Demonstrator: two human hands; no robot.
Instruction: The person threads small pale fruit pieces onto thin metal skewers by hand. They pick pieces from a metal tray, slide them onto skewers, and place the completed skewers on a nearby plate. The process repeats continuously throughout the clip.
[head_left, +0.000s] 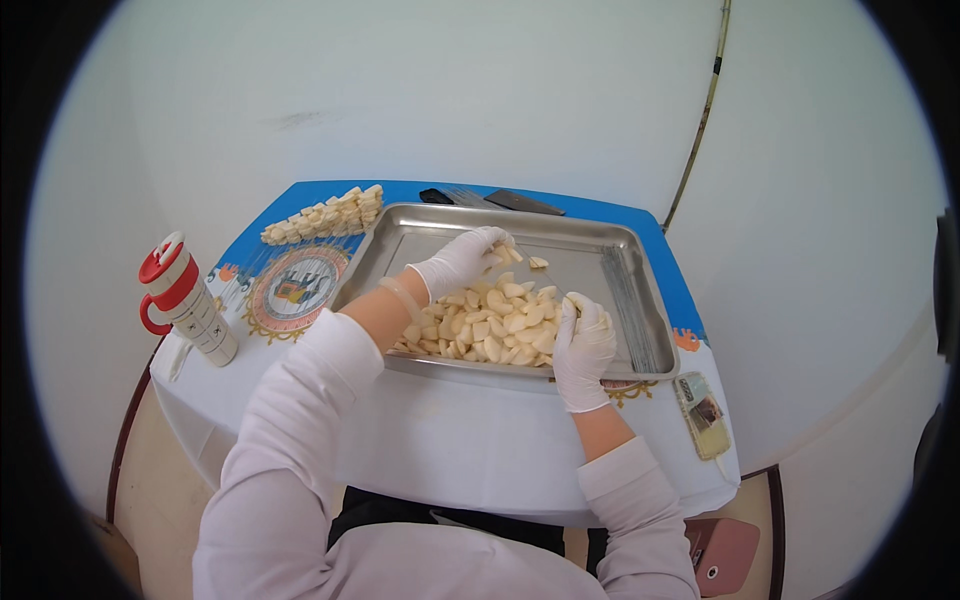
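My left hand (466, 259), in a white glove, is over the middle of a stainless steel tray (420, 217), pinching a few pale food slices (510, 255) at the fingertips. Lower and to the right, my gloved right hand (583, 352) grips one end of a thin skewer (551, 279), which slants up toward the left fingertips. A single slice (538, 262) shows close to the skewer; whether it is threaded on it I cannot tell. Beneath both hands lies a heap of loose pale slices (495, 326). Bare thin skewers (630, 311) lie bundled along the tray's right side.
Loaded skewers (330, 216) are stacked at the table's back left. A red-lidded bottle (199, 315) stands at the left edge. Behind the tray lie more thin skewers (471, 197) and a dark flat object (525, 202). A phone (701, 416) rests at the front right.
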